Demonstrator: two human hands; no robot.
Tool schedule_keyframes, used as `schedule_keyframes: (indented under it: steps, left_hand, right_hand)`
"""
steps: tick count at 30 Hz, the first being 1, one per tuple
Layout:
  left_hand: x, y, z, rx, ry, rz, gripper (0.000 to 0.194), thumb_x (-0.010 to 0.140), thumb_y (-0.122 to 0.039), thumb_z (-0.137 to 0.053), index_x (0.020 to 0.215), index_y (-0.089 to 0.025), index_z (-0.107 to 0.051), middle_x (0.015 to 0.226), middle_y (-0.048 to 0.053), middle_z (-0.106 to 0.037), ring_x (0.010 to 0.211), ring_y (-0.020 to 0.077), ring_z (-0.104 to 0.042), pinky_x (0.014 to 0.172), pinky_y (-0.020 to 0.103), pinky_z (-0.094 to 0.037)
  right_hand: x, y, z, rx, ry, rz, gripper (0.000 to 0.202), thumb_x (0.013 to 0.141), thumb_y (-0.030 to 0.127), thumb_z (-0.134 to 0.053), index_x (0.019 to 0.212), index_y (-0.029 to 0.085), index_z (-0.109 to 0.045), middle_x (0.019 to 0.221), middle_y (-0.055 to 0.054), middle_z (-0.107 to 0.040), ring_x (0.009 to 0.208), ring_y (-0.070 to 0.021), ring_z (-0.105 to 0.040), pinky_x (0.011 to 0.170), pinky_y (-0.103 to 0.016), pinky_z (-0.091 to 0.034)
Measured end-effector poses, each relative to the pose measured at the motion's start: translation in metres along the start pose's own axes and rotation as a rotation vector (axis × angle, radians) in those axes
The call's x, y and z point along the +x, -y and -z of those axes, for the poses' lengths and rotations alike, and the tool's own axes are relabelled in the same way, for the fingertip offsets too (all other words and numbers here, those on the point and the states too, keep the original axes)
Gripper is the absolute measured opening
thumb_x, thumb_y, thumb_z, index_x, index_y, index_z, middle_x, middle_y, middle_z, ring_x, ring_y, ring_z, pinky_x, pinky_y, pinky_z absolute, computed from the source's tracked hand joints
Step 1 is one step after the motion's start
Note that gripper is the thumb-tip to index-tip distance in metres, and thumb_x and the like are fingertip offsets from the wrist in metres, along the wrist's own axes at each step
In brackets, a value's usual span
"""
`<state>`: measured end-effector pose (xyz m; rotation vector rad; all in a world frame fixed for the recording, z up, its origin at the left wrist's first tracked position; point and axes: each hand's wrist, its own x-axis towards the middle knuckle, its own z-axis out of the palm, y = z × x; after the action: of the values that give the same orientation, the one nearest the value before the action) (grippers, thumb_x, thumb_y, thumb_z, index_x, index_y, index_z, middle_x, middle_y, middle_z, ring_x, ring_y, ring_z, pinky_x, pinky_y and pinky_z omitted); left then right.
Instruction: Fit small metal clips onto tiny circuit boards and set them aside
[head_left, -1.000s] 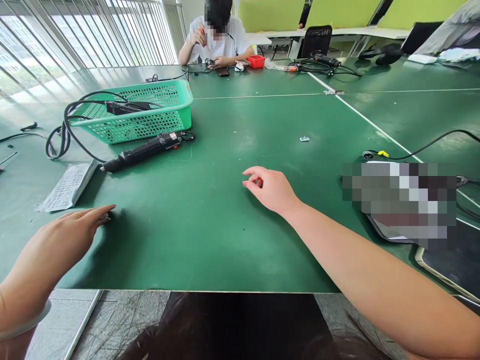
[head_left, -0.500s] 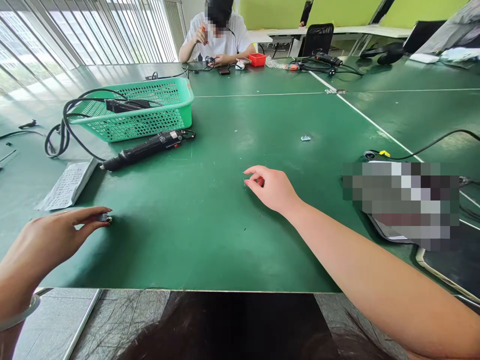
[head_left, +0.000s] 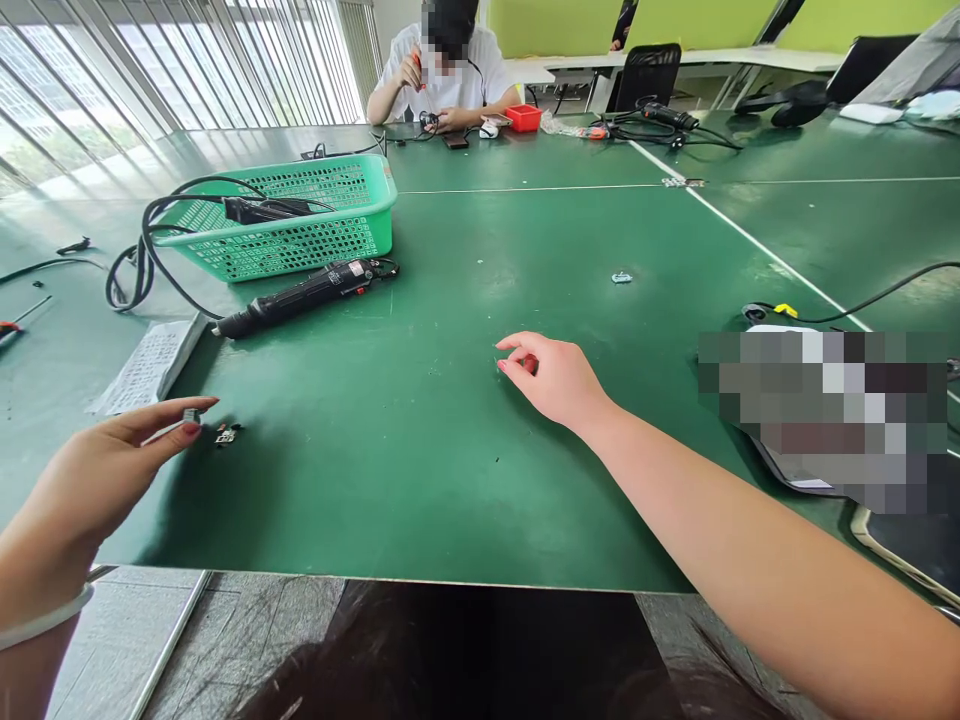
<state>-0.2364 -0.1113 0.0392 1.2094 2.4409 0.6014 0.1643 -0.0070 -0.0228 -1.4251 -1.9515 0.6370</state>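
Note:
At the left front of the green table (head_left: 360, 450), my left hand (head_left: 105, 470) pinches a small grey piece (head_left: 192, 414) between thumb and fingers. Just right of those fingertips lies a small part (head_left: 226, 434) with metal and dark bits, apart from the hand. My right hand (head_left: 555, 375) rests near the table's middle with its fingers curled in and the thumb close to the index finger. Whatever may be inside that curl is too small to make out. Beyond it sits a small light-blue piece (head_left: 621, 278).
A black electric screwdriver (head_left: 300, 300) lies before a green basket (head_left: 285, 240) with cables. A paper pad (head_left: 154, 365) sits by my left hand. At right are a blurred-out item (head_left: 817, 410) and a cable (head_left: 885, 300). Across the table sits a person (head_left: 450, 90) beside a red box (head_left: 523, 118).
My left hand has lifted slightly and drawn back, leaving the small metal-and-dark part on the table and keeping the grey piece. My right hand looks the same; the view has shifted slightly.

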Motion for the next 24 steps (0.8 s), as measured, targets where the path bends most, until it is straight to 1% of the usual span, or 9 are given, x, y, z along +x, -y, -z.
schedule_keyframes:
  steps: [3,6,11,14,16,18,20,22,24]
  left_hand:
    - [-0.013,-0.019,-0.006,-0.118,0.062,0.043,0.046,0.088,-0.041,-0.059,0.131,-0.024,-0.062,0.143,0.005,-0.064,0.142,0.0294,-0.05,0.12,0.045,-0.033]
    - [-0.019,-0.036,-0.025,-0.192,0.101,-0.012,0.044,0.087,-0.037,-0.06,0.127,-0.018,-0.062,0.143,0.009,-0.064,0.135,0.0274,-0.054,0.116,0.038,-0.037]
    - [-0.021,-0.076,-0.079,-0.307,0.232,-0.254,0.037,0.086,-0.039,-0.062,0.117,-0.018,-0.068,0.126,0.01,-0.073,0.118,0.0247,-0.064,0.108,0.037,-0.043]
    - [-0.03,-0.115,-0.118,-0.427,0.371,-0.395,0.028,0.087,-0.034,-0.062,0.11,-0.018,-0.071,0.117,0.009,-0.076,0.109,0.0215,-0.067,0.104,0.035,-0.045]
    - [-0.039,-0.143,-0.142,-0.597,0.495,-0.428,0.025,0.089,-0.028,-0.061,0.11,-0.018,-0.071,0.116,0.009,-0.076,0.111,0.0193,-0.067,0.104,0.033,-0.045]
    - [-0.048,-0.169,-0.162,-0.738,0.604,-0.417,0.024,0.09,-0.026,-0.062,0.11,-0.018,-0.071,0.113,0.009,-0.076,0.108,0.0185,-0.066,0.102,0.033,-0.046]
    - [-0.053,-0.187,-0.174,-0.872,0.652,-0.356,0.022,0.092,-0.026,-0.06,0.109,-0.017,-0.071,0.11,0.008,-0.076,0.103,0.018,-0.066,0.1,0.034,-0.046]
    - [-0.053,-0.195,-0.179,-1.003,0.669,-0.284,0.019,0.094,-0.023,-0.058,0.107,-0.016,-0.071,0.105,0.007,-0.075,0.102,0.0165,-0.066,0.101,0.034,-0.045]
    - [-0.05,-0.195,-0.179,-1.107,0.687,-0.213,0.017,0.095,-0.019,-0.057,0.103,-0.016,-0.071,0.101,0.006,-0.074,0.102,0.0146,-0.065,0.105,0.034,-0.044]
  right_hand:
    - [0.0,0.001,0.0,0.004,0.004,0.003,0.018,0.09,0.027,-0.059,0.104,0.024,-0.07,0.082,0.0,-0.075,0.067,-0.0169,-0.062,0.064,-0.032,-0.047]
    - [0.0,0.0,-0.001,0.001,0.007,0.007,0.018,0.09,0.026,-0.059,0.104,0.023,-0.07,0.081,-0.001,-0.075,0.067,-0.017,-0.063,0.065,-0.033,-0.047]
    - [0.0,-0.001,-0.001,0.002,0.007,0.022,0.02,0.09,0.029,-0.059,0.106,0.023,-0.07,0.083,-0.001,-0.076,0.066,-0.0164,-0.062,0.064,-0.032,-0.047]
    - [0.0,-0.001,0.0,-0.001,0.007,0.006,0.021,0.091,0.028,-0.059,0.107,0.022,-0.07,0.082,-0.001,-0.075,0.066,-0.0162,-0.061,0.065,-0.032,-0.047]
    - [0.0,-0.002,0.002,-0.004,-0.004,0.0,0.022,0.091,0.027,-0.059,0.109,0.022,-0.071,0.083,-0.001,-0.076,0.067,-0.0162,-0.061,0.066,-0.032,-0.047]
    - [0.001,-0.003,0.004,0.005,-0.02,-0.006,0.022,0.092,0.026,-0.058,0.109,0.022,-0.071,0.085,-0.001,-0.076,0.068,-0.0163,-0.062,0.068,-0.032,-0.048]
    - [0.003,-0.005,0.005,0.021,-0.025,-0.02,0.023,0.092,0.023,-0.057,0.109,0.022,-0.073,0.088,-0.002,-0.077,0.07,-0.0163,-0.064,0.072,-0.033,-0.049]
    - [0.005,-0.006,0.007,0.011,-0.006,-0.037,0.023,0.09,0.02,-0.06,0.108,0.022,-0.074,0.09,-0.002,-0.077,0.072,-0.0163,-0.065,0.074,-0.033,-0.05]
    - [0.006,-0.006,0.007,-0.038,0.035,-0.039,0.021,0.087,0.017,-0.066,0.104,0.022,-0.076,0.091,-0.002,-0.077,0.073,-0.0166,-0.064,0.075,-0.033,-0.05]
